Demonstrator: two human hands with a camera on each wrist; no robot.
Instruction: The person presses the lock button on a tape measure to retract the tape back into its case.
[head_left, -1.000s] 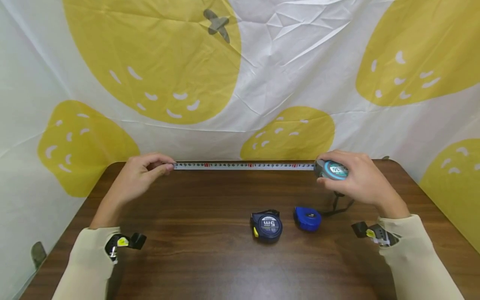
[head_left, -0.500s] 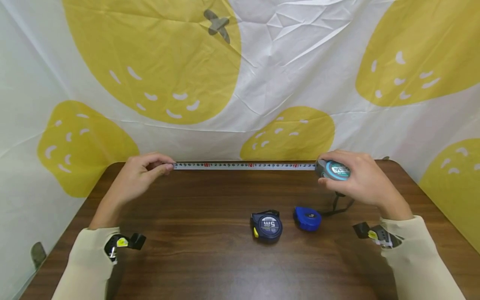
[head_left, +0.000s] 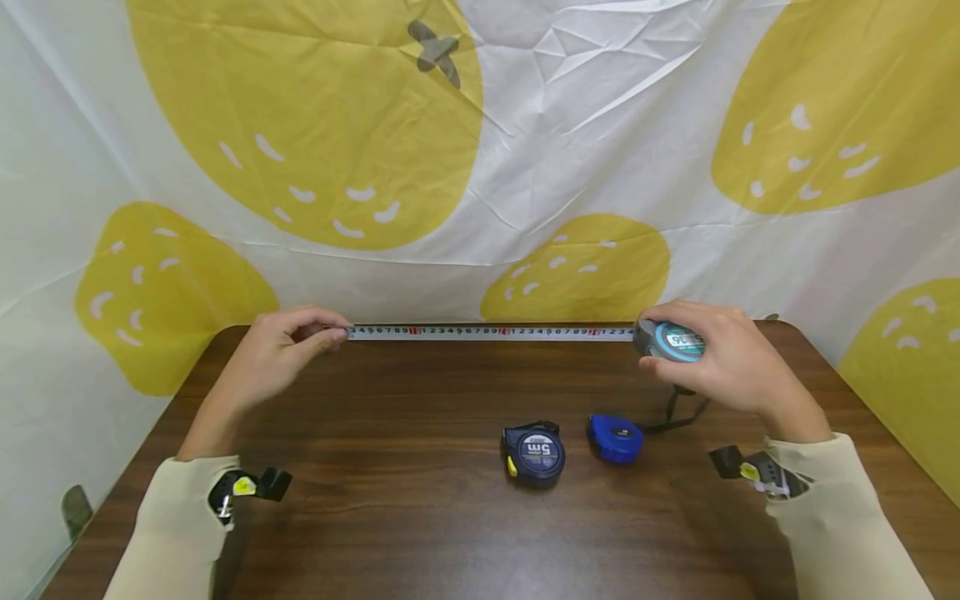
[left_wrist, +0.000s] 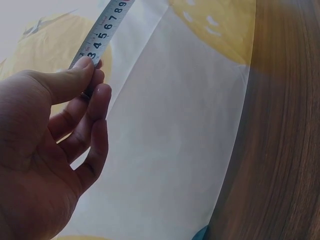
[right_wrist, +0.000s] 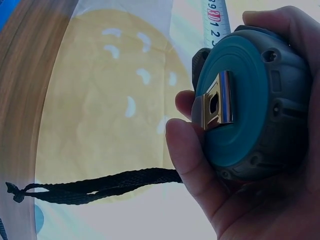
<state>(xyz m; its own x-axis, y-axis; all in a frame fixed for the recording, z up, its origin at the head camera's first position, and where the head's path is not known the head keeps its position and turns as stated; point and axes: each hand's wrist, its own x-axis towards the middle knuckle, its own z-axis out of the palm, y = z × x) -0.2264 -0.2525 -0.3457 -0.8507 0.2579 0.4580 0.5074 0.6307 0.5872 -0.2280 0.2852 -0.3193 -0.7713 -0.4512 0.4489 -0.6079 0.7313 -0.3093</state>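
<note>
A teal and grey tape measure point(right_wrist: 240, 100) is gripped in my right hand point(head_left: 738, 358), with a metal clip on its side and a black wrist strap point(right_wrist: 110, 185) hanging down. Its white blade point(head_left: 487, 333) stretches straight across to the left, along the table's far edge. There my left hand point(head_left: 285, 350) pinches the blade's free end between thumb and forefinger; the very tip is hidden by the fingers. In the left wrist view the printed blade point(left_wrist: 106, 31) slants up from the thumb, while the other fingers curl loosely below.
A dark blue 5m tape measure point(head_left: 534, 452) and a smaller bright blue tape measure point(head_left: 617, 439) lie on the brown wooden table point(head_left: 375, 517), nearer than the blade. Behind the table hangs a white cloth point(head_left: 420, 283) with yellow fruit shapes.
My right hand has shifted slightly to the right with the tape measure, drawing out a little more blade. The left hand and the two tape measures on the table stay put.
</note>
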